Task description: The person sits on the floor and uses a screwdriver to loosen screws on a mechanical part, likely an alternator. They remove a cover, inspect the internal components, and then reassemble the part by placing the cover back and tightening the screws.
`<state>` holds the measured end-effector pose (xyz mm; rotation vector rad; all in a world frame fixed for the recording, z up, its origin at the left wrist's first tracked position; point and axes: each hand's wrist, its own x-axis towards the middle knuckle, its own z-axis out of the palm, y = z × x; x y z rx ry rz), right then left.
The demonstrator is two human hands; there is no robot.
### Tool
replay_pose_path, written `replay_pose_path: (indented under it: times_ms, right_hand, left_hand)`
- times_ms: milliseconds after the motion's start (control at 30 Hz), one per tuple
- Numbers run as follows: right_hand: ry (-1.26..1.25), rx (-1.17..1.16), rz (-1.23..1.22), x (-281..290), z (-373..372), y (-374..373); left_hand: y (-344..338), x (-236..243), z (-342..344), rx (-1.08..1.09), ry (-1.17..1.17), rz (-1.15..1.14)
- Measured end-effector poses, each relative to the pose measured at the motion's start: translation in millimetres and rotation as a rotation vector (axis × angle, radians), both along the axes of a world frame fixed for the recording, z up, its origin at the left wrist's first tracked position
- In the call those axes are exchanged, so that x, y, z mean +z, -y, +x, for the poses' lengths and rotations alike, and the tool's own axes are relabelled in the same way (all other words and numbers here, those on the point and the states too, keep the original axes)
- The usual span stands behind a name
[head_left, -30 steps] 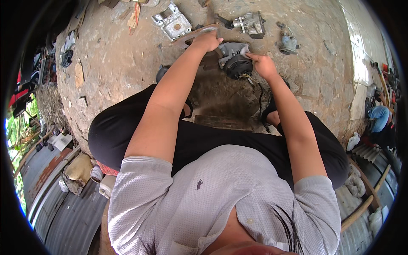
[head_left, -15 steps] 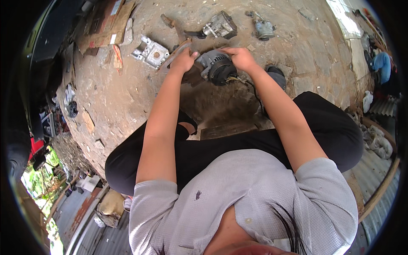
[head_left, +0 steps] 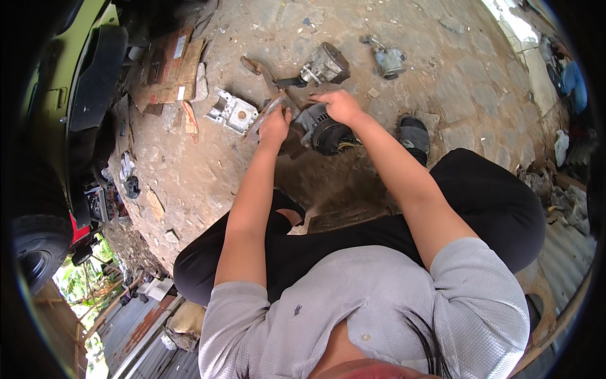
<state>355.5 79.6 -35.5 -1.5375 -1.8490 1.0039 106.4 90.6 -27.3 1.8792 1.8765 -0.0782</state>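
Head view: the left hand (head_left: pixel 275 125) is gripping a flat, rusty plate (head_left: pixel 280 101).
The right hand (head_left: pixel 343 106) is resting or hovering, unclenched, beside a finned black-and-grey motor (head_left: pixel 331 138).

One black-grey motor unit (head_left: pixel 329 134), one silver casting (head_left: pixel 235 112), one round-ended housing (head_left: pixel 327 64), one blue-grey component (head_left: pixel 389 62), one tyre (head_left: pixel 43 230)

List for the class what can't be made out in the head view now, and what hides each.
In the head view:
1. Palm of the left hand: hidden by the hand's back.
2. Underside of the alternator: hidden by its own body.
3. Far ends of its wires: lost behind the right forearm.
4. Tyre's outer part: cut off by the dark rim.
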Motion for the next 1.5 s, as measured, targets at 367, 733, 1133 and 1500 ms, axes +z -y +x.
replay_pose_path:
  times_ms: [367, 733, 1133, 1500]
  right_hand:
    - [0.174, -0.230, -0.375, -15, 59, 13]
    - [0.584, 0.144, -0.323, 37, -1, -8]
    - [0.339, 0.074, -0.206, -19, -13, 8]
    - [0.263, 0.259, -0.043, 34, -41, 9]
  left_hand:
    - [1, 6, 1, -0.001, -0.020, 0.014]
    - [1, 4, 2, 0.023, 0.042, 0.057]
    - [1, 2, 4, 0.022, 0.081, 0.040]
    - [6, 3, -4, 0.020, 0.108, -0.010]
